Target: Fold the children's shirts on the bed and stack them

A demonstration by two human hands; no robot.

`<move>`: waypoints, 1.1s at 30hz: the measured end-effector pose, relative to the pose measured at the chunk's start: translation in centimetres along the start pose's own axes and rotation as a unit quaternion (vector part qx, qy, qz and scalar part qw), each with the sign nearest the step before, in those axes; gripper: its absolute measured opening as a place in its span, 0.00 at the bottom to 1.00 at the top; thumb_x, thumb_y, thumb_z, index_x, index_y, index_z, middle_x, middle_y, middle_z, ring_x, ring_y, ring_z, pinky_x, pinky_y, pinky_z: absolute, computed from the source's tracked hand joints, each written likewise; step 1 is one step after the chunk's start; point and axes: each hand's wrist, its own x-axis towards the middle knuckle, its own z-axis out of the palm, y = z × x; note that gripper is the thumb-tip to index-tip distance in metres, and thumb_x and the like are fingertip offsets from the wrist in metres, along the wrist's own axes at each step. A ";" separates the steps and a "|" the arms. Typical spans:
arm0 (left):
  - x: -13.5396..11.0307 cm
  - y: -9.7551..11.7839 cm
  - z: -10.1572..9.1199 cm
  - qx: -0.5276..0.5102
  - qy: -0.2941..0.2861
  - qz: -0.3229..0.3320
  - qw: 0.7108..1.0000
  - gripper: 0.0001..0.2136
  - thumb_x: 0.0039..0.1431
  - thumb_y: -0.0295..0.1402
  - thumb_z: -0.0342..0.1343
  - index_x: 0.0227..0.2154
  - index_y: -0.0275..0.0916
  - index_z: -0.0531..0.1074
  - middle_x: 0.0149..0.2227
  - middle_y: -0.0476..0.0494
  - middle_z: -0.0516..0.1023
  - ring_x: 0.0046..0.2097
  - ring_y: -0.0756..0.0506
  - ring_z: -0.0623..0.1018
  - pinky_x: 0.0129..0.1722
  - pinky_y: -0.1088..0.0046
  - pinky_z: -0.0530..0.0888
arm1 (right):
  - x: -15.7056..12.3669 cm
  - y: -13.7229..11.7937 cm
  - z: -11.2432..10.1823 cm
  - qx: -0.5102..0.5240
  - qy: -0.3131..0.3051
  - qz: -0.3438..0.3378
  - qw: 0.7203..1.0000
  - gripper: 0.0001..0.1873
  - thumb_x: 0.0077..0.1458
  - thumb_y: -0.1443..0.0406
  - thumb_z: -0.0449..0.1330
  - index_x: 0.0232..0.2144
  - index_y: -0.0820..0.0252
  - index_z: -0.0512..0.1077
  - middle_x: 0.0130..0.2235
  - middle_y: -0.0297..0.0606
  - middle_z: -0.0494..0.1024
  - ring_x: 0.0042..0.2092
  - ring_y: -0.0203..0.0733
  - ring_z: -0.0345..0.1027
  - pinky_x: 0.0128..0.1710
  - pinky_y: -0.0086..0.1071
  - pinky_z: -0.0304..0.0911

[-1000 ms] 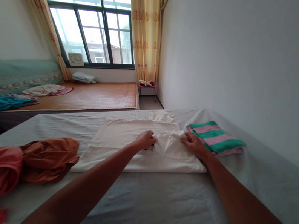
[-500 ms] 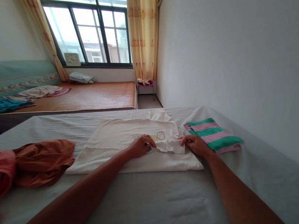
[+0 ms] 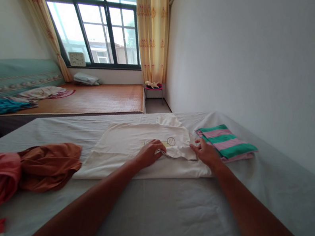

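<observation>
A white T-shirt [image 3: 123, 144] lies spread flat on the grey-sheeted bed [image 3: 176, 222], with a small printed figure showing near its middle. My left hand [image 3: 149, 153] is closed, pinching a fold of the shirt's cloth beside the print. My right hand [image 3: 206, 152] rests on the shirt's right end, its fingers curled onto the cloth edge. A folded green-and-pink striped cloth [image 3: 227, 142] lies just right of my right hand, apart from the shirt.
Crumpled orange and red clothes [image 3: 16, 169] lie at the bed's left side. A white wall runs along the right. Beyond the bed are a wooden platform with a mat [image 3: 97, 98], a small stool [image 3: 154, 87] and a window with curtains.
Both hands have drawn the shirt's folded part toward me, uncovering the printed figure. My right hand has shifted slightly along the shirt's right end.
</observation>
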 end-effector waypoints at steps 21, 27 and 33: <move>-1.3 3.6 3.5 0.095 -0.090 -0.018 0.991 0.26 0.64 0.40 0.44 0.62 0.38 0.54 0.64 0.36 0.57 0.64 0.39 0.56 0.62 0.56 0.53 | -2.6 -4.2 3.6 -0.099 -0.083 -0.268 0.955 0.26 0.61 0.61 0.44 0.60 0.60 0.61 0.60 0.44 0.65 0.62 0.45 0.55 0.61 0.41 0.49; -2.0 0.8 2.2 0.110 -0.121 -0.075 0.984 0.28 0.65 0.49 0.37 0.63 0.39 0.53 0.65 0.38 0.54 0.66 0.42 0.52 0.63 0.60 0.51 | -3.1 -3.7 5.1 -0.143 -0.112 -0.233 0.955 0.30 0.63 0.52 0.40 0.62 0.57 0.56 0.64 0.41 0.58 0.64 0.46 0.49 0.62 0.44 0.43; -4.7 -4.7 -2.2 0.166 -0.116 -0.163 0.966 0.28 0.65 0.50 0.34 0.64 0.43 0.52 0.67 0.44 0.48 0.67 0.42 0.46 0.64 0.60 0.46 | -3.2 -4.0 4.4 -0.140 -0.117 -0.225 0.957 0.31 0.63 0.51 0.39 0.62 0.57 0.56 0.64 0.41 0.58 0.65 0.46 0.48 0.62 0.46 0.43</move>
